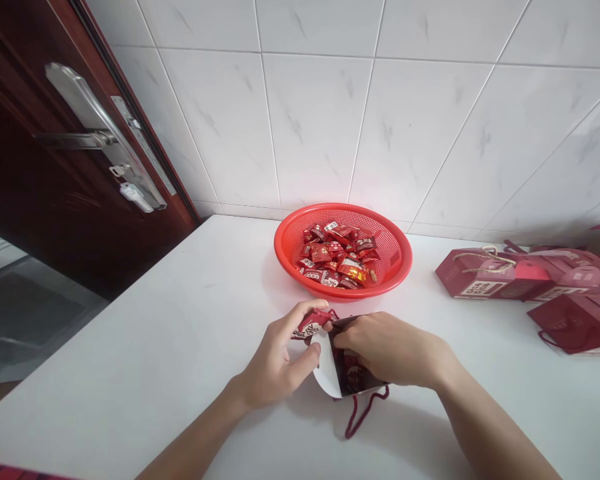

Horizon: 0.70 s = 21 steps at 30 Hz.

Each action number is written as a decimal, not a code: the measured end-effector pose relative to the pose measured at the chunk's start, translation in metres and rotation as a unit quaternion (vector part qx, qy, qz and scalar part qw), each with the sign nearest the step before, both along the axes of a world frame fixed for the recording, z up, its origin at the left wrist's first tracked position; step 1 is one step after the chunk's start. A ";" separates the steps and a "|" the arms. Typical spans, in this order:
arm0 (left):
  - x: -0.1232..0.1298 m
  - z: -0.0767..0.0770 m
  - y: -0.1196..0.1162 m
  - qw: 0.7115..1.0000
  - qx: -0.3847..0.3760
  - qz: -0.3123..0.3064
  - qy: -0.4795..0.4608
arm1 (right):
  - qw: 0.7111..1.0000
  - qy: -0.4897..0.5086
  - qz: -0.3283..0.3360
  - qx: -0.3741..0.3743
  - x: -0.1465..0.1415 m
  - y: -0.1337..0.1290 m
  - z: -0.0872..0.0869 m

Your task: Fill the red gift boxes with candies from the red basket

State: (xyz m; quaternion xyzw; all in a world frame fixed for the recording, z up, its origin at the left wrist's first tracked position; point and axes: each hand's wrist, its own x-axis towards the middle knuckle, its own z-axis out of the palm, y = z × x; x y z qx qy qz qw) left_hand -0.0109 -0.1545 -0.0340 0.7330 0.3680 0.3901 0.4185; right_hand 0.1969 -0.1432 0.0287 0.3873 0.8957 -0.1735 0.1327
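Wht tbl (145, 347): candy pkts (321, 252) in bskt (407, 257), box (330, 371)

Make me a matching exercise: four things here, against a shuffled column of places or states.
1. Basket
2. Keys
3. Right hand
4. Left hand

A. Fingers inside the open box
B. Holding wrapped sweets, near the tiled wall
C. Thumb at the white flap
D. Hanging at the door lock

Pairs: 1-B, 2-D, 3-A, 4-C
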 end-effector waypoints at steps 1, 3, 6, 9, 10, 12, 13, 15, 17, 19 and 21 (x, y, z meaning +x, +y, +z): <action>0.000 0.000 0.000 1.000 0.001 0.000 -0.001 | 1.000 -0.001 0.010 0.002 -0.002 -0.001 0.000; 0.000 0.001 0.001 1.000 0.000 0.000 -0.003 | 1.000 -0.009 0.022 0.010 -0.006 -0.002 0.000; 0.001 0.001 0.001 1.000 0.000 0.002 -0.007 | 0.999 -0.019 0.020 0.019 -0.010 -0.003 -0.001; 0.000 0.000 0.002 1.000 -0.001 0.005 -0.008 | 0.999 -0.032 0.013 0.027 -0.012 -0.003 -0.002; 0.000 0.000 0.002 1.000 -0.003 0.005 -0.008 | 0.999 -0.038 0.012 0.031 -0.012 -0.003 -0.002; 0.000 -0.001 0.001 1.000 -0.005 0.002 -0.008 | 0.998 -0.050 0.008 0.043 -0.014 -0.004 -0.004; 0.000 -0.001 0.001 1.000 -0.004 0.001 -0.009 | 0.997 -0.057 0.007 0.049 -0.015 -0.005 -0.005; 0.000 -0.001 0.001 1.000 0.000 -0.002 -0.008 | 0.996 -0.074 0.006 0.059 -0.018 -0.006 -0.008; 0.000 -0.001 0.000 1.000 0.001 -0.001 -0.007 | 0.994 -0.094 0.008 0.062 -0.022 -0.007 -0.009; 0.000 0.000 0.000 1.000 0.001 -0.001 -0.006 | 0.992 -0.105 0.008 0.063 -0.024 -0.008 -0.008; 0.000 0.000 0.001 1.000 0.005 -0.003 -0.006 | 0.991 -0.113 0.000 0.070 -0.026 -0.009 -0.006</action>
